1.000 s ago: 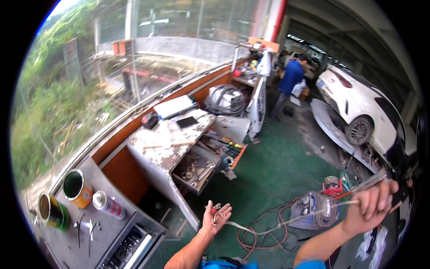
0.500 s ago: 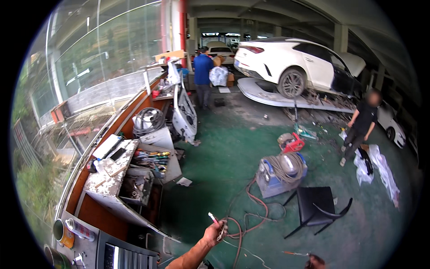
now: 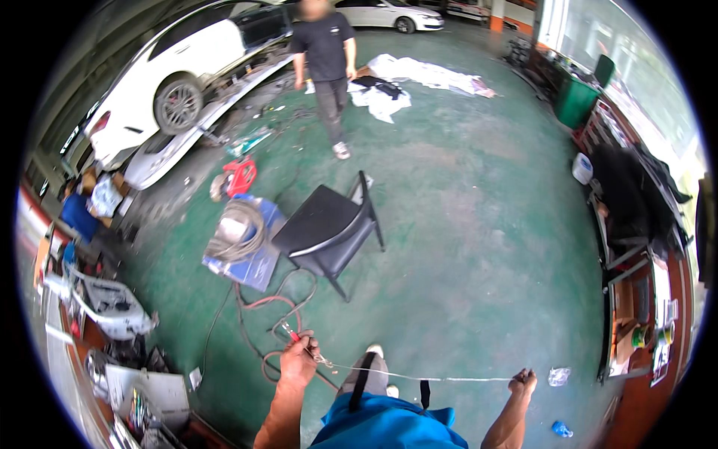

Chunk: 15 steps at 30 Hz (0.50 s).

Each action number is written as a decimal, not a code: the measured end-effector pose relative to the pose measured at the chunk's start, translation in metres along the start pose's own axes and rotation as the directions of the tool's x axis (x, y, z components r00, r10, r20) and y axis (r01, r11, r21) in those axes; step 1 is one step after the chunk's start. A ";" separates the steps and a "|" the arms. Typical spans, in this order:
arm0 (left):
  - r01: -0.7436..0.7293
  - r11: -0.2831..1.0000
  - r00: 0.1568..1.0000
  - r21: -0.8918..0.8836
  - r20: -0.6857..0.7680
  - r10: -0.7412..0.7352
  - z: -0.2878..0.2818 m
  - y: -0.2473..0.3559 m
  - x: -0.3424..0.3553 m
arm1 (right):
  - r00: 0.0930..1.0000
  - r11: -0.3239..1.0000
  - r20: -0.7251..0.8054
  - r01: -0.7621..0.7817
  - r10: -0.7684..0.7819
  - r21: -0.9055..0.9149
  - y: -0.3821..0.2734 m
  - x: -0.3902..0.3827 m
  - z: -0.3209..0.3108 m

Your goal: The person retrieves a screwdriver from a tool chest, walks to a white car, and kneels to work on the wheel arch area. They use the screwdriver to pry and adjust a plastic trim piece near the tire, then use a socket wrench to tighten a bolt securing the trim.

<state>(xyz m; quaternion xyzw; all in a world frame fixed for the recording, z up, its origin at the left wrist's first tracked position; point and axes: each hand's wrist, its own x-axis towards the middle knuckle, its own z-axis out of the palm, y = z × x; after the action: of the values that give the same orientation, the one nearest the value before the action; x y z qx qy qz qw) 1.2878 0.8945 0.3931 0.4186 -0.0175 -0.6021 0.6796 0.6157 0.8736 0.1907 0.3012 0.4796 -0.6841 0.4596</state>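
A thin white cord (image 3: 434, 379) runs stretched, nearly level, between my two hands in front of my body. My left hand (image 3: 299, 358) is closed round a small bunched part of it. From the same fist a slim red thing with a pale tip (image 3: 290, 331) sticks up; its kind is too small to make out. My right hand (image 3: 523, 382) pinches the cord's other end, its fingertips pressed together. Both hands are held out above the green floor (image 3: 464, 299).
A black chair (image 3: 318, 224) stands ahead, beside a blue machine (image 3: 258, 273) with coiled cable and hoses. A person (image 3: 325, 60) walks near the raised white car (image 3: 179, 67). Benches with parts line both sides; a crumpled clear wrapper (image 3: 559, 376) lies right of my right hand.
My view has swung right and down, bringing my body and both forearms into sight. My right hand, earlier at the lower edge by a thin orange-tipped thing, now holds the cord out taut.
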 end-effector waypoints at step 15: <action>0.346 0.804 0.857 0.484 0.187 -0.481 0.391 -0.148 0.431 | 0.973 0.969 -0.138 0.155 -0.183 -0.192 -0.062 0.056 0.224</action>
<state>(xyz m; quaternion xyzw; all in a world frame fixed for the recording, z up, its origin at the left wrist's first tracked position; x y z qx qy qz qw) 1.0806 0.3326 0.3527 0.4560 -0.1612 -0.7740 0.4086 0.5433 0.6528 0.2462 0.2686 0.5977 -0.6491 0.3864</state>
